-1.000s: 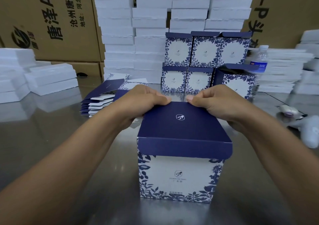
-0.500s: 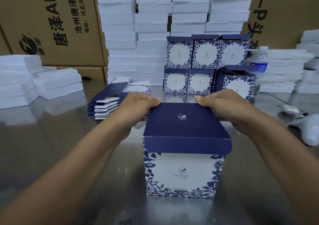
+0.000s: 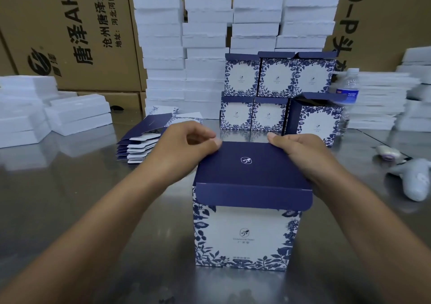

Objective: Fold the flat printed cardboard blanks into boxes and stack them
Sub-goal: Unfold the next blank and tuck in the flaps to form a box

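The left hand (image 3: pixel 186 145) has a closed grip: its fingers are curled in tight and the thumb tip lies on the far left corner of the lid (image 3: pixel 251 163), pinching that corner as far as can be seen. What the fingers meet behind the edge is hidden. The right hand (image 3: pixel 300 154) mirrors it at the far right corner, with the thumb flat on top of the lid and the fingers folded down over the right side of the box (image 3: pixel 245 233), so this grip is also pinched on the lid.

The box stands upright on the tabletop (image 3: pixel 70 198), near and a little right of centre, with its white, blue-flowered face towards the viewer. The navy lid lies across its top, and the front flap (image 3: pixel 251 195) hangs down outside the near face, not tucked in.

Bare steel surrounds the box on the near, left and right sides. To the far left, a fanned pile of flat blanks (image 3: pixel 142 145) lies just beyond the left wrist. Straight beyond the box are the finished boxes (image 3: pixel 275 79), in two rows, one row stacked on the other. An open-topped box (image 3: pixel 314 121) stands at their right end, close behind the right hand.

A water bottle (image 3: pixel 348 86) stands behind that box. A white handheld device (image 3: pixel 415 180) lies at the right edge of the tabletop, well apart from the box.

Tall stacks of white foam trays (image 3: pixel 207 47) — and brown cartons (image 3: pixel 70 35) behind them — close off the far side.
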Demonstrator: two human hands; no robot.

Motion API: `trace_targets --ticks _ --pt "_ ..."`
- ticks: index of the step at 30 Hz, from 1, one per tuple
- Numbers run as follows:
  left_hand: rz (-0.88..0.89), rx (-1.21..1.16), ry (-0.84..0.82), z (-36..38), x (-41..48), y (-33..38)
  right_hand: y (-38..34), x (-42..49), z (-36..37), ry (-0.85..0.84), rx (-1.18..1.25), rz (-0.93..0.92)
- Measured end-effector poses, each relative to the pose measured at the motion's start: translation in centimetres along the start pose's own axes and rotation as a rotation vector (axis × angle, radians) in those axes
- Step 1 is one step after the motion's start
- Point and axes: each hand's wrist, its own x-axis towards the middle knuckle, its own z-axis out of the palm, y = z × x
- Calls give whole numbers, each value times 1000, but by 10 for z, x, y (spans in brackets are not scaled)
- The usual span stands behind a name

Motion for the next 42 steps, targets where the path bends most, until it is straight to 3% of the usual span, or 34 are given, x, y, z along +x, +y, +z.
trace_targets --ticks 5,8,13,18,22,30,36,42 --pt "432 211 -236 -12 -48 10 4 3 2 49 -42 -60" --pt "560 266 -140 -4 -57 1 7 6 4 98 -82 -141" --pt "558 116 47 13 -33 -23 4 4 5 182 -132 -439" --pt "532 62 170 31 -3 -36 16 3 23 7 -221 -550" --pt "545 18 207 41 11 -38 35 6 39 171 -163 -703" --pt "621 39 217 41 19 -48 44 14 35 236 -301 -915" --pt "667 191 211 30 14 -61 48 13 32 262 -270 -974" --pt "655 108 257 26 12 -63 52 6 23 351 -221 -973"
